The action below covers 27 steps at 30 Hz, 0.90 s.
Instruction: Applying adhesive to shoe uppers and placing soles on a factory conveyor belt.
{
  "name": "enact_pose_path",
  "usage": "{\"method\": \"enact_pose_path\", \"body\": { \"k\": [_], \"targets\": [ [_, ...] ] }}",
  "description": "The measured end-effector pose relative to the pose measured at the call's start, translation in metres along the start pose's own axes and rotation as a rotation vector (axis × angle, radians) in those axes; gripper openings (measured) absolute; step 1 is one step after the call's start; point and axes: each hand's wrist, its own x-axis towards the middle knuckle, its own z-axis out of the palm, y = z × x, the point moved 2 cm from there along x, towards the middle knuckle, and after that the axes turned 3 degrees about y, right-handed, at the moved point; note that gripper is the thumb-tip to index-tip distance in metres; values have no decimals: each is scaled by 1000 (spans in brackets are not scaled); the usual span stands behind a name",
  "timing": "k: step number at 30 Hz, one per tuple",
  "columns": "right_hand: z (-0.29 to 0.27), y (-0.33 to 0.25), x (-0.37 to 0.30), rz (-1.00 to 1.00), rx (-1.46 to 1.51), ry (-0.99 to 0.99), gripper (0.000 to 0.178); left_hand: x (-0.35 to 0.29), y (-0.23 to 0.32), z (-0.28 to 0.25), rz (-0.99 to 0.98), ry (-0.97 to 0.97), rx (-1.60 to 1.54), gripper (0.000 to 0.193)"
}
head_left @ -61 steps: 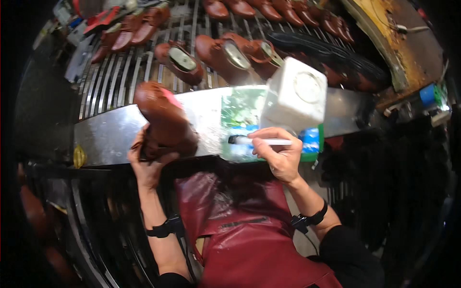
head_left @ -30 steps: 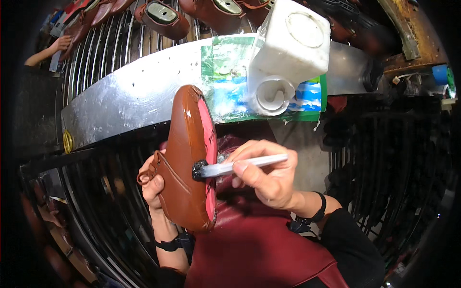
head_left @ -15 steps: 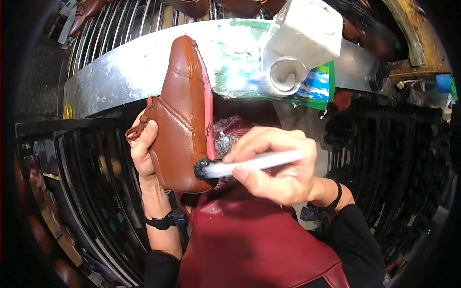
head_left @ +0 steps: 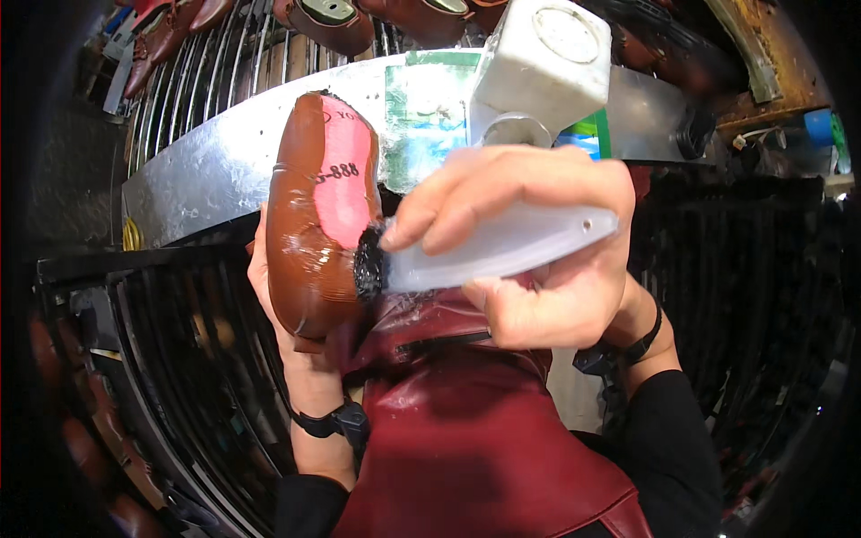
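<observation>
A brown leather shoe is turned with its underside partly toward me, showing a pink insole board with dark print. My left hand grips it from the left and behind, its fingers mostly hidden. Between the thumb and fingers of my right hand is a flat, whitish brush with a hole near its handle's end. Its black, wet-looking bristles touch the shoe's lower edge, beside the near end of the pink board. The leather along this edge looks shiny.
A white square-sided container stands on the metal bench, with a round white opening partly behind my right hand. Brown shoes sit on a rack of metal bars beyond. Dark racks flank me. A red apron covers my lap.
My left hand has rolled the shoe from its side view to show the pink underside. The brush has risen slightly, and its broad face now shows in my right hand.
</observation>
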Motion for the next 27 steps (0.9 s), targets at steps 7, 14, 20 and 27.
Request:
{"method": "enact_pose_path", "body": {
  "k": [7, 14, 20, 27],
  "targets": [
    [-25, 57, 36, 121, 20, 100, 30, -9, 2, 4, -52, 105, 7, 39],
    [25, 94, -26, 528, 528, 669, 24, 34, 2, -35, -92, 74, -288, 33],
    [10, 87, -45, 581, 587, 976, 27, 201, 52, -18, 315, 232, 286, 31],
    [-1, 78, -59, 615, 464, 1090, 22, 392, 67, 23, 159, 265, 1579, 66]
  ]
}}
